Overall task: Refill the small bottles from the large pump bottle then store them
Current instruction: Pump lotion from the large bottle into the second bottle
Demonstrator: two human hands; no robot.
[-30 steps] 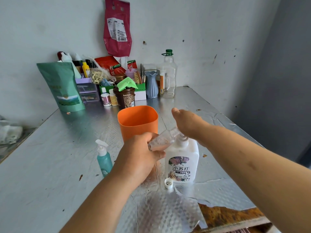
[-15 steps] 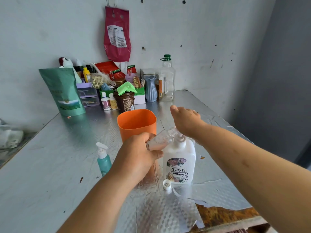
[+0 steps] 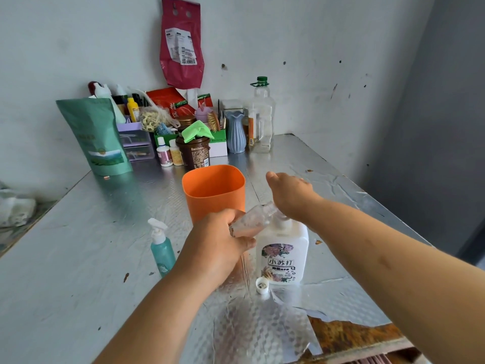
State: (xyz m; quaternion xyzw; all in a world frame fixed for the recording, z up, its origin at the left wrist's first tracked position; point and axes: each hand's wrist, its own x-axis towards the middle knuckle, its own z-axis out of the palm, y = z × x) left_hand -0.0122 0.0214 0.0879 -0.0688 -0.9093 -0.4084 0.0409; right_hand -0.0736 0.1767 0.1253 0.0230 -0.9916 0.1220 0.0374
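Head view: the refill step is going on. The left hand (image 3: 220, 245) is gripping the small clear bottle (image 3: 252, 222), fingers curling round its body and tilting its neck up-right against the spout of the large pump bottle (image 3: 282, 253), which is standing centre-right of frame. The right hand (image 3: 291, 195) is lying flat on the pump head, fingers straight, pressing with the palm and holding nothing. The fill level in the clear bottle is too blurry to read.

The loose cap (image 3: 262, 285) is sitting on the surface (image 3: 78, 258) just in front of the pump bottle, lower centre. The teal bottle (image 3: 161, 248) is standing upright left of the left hand, near but apart; done or waiting, cannot tell.

The next move is probably calling for more pumps with the neck kept on the spout, then picking up the cap and closing. The orange container (image 3: 212, 190) is standing just behind both hands, likely the store spot.

Room: open surface is spreading left and lower left. The torn edge (image 3: 354, 334) is running close at lower right. Clutter (image 3: 194, 143) is lining the wall at upper centre, well apart.
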